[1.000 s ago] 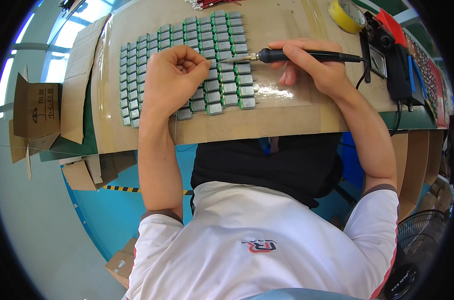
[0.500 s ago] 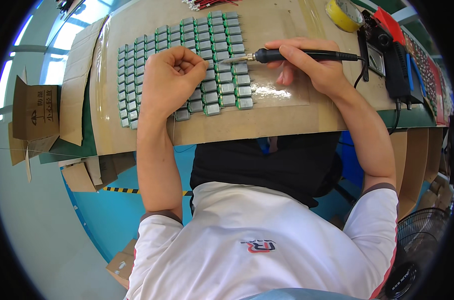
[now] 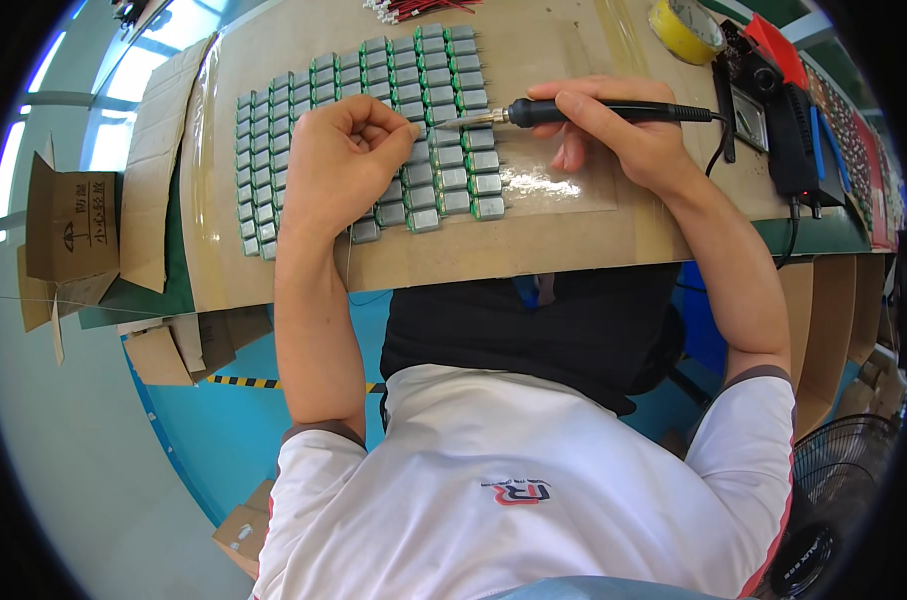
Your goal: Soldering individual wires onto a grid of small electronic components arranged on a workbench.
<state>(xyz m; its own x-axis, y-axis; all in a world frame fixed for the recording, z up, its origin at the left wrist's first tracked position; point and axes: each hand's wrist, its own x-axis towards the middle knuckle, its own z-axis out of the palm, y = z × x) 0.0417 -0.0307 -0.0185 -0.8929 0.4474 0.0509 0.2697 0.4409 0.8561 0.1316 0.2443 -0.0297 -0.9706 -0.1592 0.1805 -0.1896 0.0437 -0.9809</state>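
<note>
My right hand (image 3: 628, 130) grips a black-handled soldering iron (image 3: 593, 111) whose metal tip points left, onto the rows of small parts. Close to that tip, my left hand (image 3: 348, 160) is closed in a pinch above the rows. A thin strand of solder wire (image 3: 348, 266) trails below the left hand; its end between the fingertips is hidden. Underneath lie many small grey metal blocks with green edges (image 3: 425, 219), in staggered columns. My left hand and wrist cover part of them.
Brown board (image 3: 563, 225) covers the bench. Red wires with white plugs (image 3: 403, 10) lie at the far edge. Far right are yellow tape (image 3: 686, 32) and a black box-shaped unit (image 3: 801, 150) with a cable. Cardboard boxes (image 3: 73, 225) stand left, a fan (image 3: 838, 480) lower right.
Almost nothing differs. Both hands stay in place, with the iron's tip still by the left fingertips; the left hand has shifted very slightly.
</note>
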